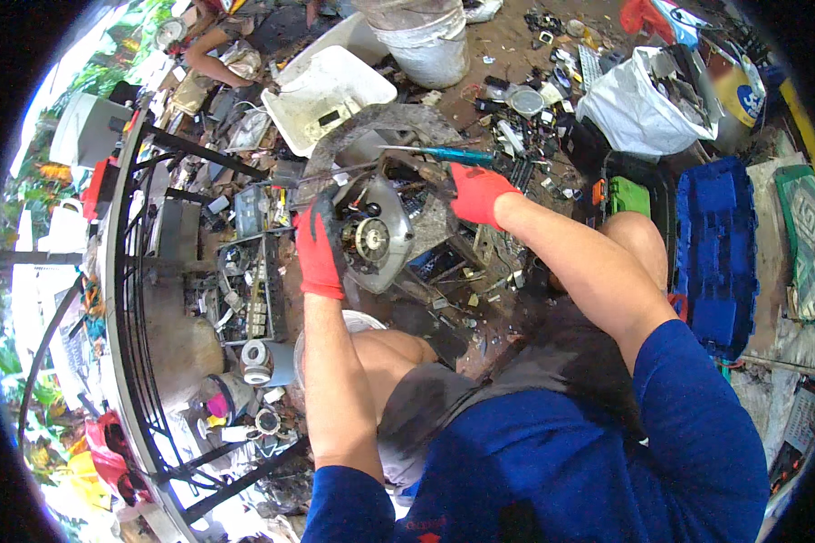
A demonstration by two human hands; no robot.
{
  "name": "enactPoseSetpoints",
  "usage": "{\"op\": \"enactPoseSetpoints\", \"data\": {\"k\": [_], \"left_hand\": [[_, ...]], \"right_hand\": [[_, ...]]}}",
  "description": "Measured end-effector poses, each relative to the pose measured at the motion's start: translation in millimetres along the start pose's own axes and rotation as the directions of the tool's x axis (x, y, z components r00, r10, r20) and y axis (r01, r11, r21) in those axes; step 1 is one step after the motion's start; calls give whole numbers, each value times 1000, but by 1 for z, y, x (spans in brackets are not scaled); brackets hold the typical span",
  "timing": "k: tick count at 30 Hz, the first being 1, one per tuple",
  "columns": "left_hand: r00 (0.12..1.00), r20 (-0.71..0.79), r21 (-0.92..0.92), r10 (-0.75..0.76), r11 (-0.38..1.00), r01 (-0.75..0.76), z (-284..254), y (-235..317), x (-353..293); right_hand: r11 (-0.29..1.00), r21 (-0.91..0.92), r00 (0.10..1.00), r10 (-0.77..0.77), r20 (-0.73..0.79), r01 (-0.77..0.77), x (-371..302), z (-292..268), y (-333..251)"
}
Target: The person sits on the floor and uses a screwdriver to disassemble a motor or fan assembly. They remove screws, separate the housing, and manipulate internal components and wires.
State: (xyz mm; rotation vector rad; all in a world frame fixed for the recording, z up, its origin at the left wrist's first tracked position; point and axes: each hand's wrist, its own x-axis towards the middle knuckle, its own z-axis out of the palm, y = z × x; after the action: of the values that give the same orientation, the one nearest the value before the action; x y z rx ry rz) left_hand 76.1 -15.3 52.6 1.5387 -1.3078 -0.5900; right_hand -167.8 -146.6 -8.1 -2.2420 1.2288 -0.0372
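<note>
A grey metal motor housing [391, 262], open on top, sits in front of me with a round motor part [370, 240] inside. My left hand [321, 246], in a red glove with dark palm, is closed on the housing's left rim. At the far right side, my right hand [476, 192], gloved the same way, has its fingers curled at the housing's brownish projecting end; its fingertips are partly hidden. Just beyond that hand lies a screwdriver with a teal handle [458, 155], its shaft pointing left across the grey work block [426, 123].
A white plastic tub [371, 78] and a dirty white bucket [430, 54] stand beyond the block. To the right are a white sack [638, 113] of scrap and a blue plastic case [715, 262]. A black metal rack [122, 299] runs along the left. Another person's arm [206, 61] shows far left.
</note>
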Motion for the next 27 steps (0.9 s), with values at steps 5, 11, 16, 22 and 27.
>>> {"op": "enactPoseSetpoints", "data": {"k": [5,11,16,22,27], "left_hand": [[994,-30,10,107,994,-106,-6,-33,3],[896,-422,118,-137,972,204,-1,-71,-14],[866,-491,550,99,806,220,-2,-76,-35],[869,-493,421,42,886,196,-8,-69,-29],[837,-545,308,-43,919,247,0,-37,-34]], "right_hand": [[785,594,975,-60,-213,178,-20,1,-7],[201,974,977,-203,-60,102,-108,-73,-71],[392,886,968,-60,-245,249,-164,-36,-68],[789,615,979,114,-167,13,-196,59,-31],[832,553,992,22,-125,51,-203,57,-38]]}}
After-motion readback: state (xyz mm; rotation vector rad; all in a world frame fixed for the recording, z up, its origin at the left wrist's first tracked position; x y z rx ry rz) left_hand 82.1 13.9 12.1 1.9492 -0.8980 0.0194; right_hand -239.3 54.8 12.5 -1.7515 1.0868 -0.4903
